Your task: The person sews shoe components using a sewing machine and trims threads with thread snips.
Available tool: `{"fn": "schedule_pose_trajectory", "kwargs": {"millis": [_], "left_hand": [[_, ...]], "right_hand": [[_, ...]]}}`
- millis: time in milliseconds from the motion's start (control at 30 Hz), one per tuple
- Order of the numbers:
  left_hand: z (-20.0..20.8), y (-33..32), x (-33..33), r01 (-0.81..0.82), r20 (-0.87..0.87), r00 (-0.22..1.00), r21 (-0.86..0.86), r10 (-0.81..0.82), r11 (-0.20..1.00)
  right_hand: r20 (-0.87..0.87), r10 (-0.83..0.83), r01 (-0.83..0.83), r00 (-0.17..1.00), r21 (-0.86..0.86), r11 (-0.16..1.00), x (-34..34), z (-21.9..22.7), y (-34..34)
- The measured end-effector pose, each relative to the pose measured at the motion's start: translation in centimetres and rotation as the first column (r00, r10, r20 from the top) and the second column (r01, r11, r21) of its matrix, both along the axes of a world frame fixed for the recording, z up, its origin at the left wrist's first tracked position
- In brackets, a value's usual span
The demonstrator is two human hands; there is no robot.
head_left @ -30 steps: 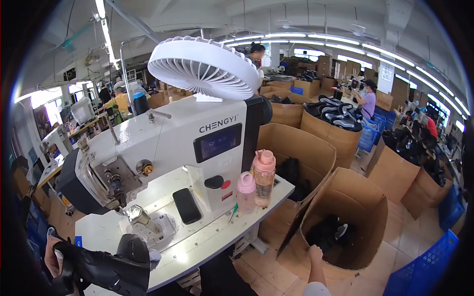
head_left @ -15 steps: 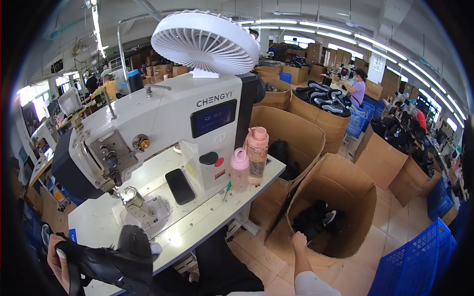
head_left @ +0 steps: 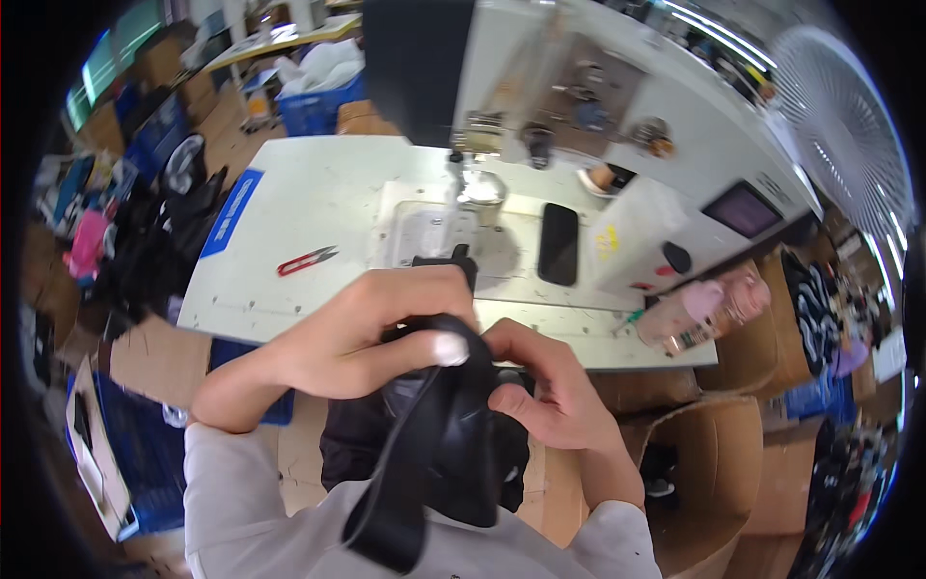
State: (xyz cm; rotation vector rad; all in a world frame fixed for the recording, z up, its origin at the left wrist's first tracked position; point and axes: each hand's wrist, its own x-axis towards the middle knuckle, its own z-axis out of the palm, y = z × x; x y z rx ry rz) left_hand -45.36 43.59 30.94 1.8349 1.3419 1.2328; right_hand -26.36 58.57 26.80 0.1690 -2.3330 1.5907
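My left hand [head_left: 371, 333] and my right hand [head_left: 540, 386] both grip a black fabric piece with a strap [head_left: 453, 434], held close to my body just in front of the white table [head_left: 289, 203]. The left thumb presses on the top fold; the right fingers pinch its right side. A black strap end hangs down toward my lap. Beyond my hands stands the white sewing machine [head_left: 617, 106], its needle area [head_left: 463, 193] above the plate. Part of the fabric's far tip pokes up over my left hand.
Red thread snips [head_left: 307, 260] lie on the table left of the plate. A black phone [head_left: 558, 243] lies to the right, near two pink bottles [head_left: 704, 309]. Cardboard boxes [head_left: 714, 473] stand at the right, a white fan [head_left: 844, 125] top right, dark goods [head_left: 154, 251] left.
The view swung from the room down to the table. My right hand came up from the box at the right, and both hands now hold the black fabric together.
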Motion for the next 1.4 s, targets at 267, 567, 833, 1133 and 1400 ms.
{"fn": "schedule_pose_trajectory", "kwargs": {"millis": [267,567,833,1133,1400], "left_hand": [[-6.2,2.3,-6.1,-0.387,0.386,0.829,-0.128,0.406,0.913],[-8.0,8.0,-11.5,-0.186,0.436,0.832,-0.363,0.343,0.913],[-7.8,9.2,-11.5,-0.211,0.486,0.785,-0.374,0.385,0.903],[-7.5,10.2,-13.5,-0.468,-0.047,0.882,0.017,0.468,0.884],[-8.7,10.9,-14.5,-0.287,-0.451,0.759,0.415,0.469,0.864]], "right_hand": [[0.211,-0.049,0.151,0.976,-0.498,0.854,-7.2,-5.1,1.1],[0.127,-0.241,0.269,0.962,-0.594,0.758,-11.0,-6.1,6.4],[0.117,-0.497,0.467,0.86,-0.575,0.672,-12.6,-9.0,4.4],[-0.057,-0.64,0.459,0.767,-0.647,0.608,-15.0,-10.0,2.3],[-0.11,-0.661,0.474,0.742,-0.611,0.634,-15.5,-10.3,1.9]]}}
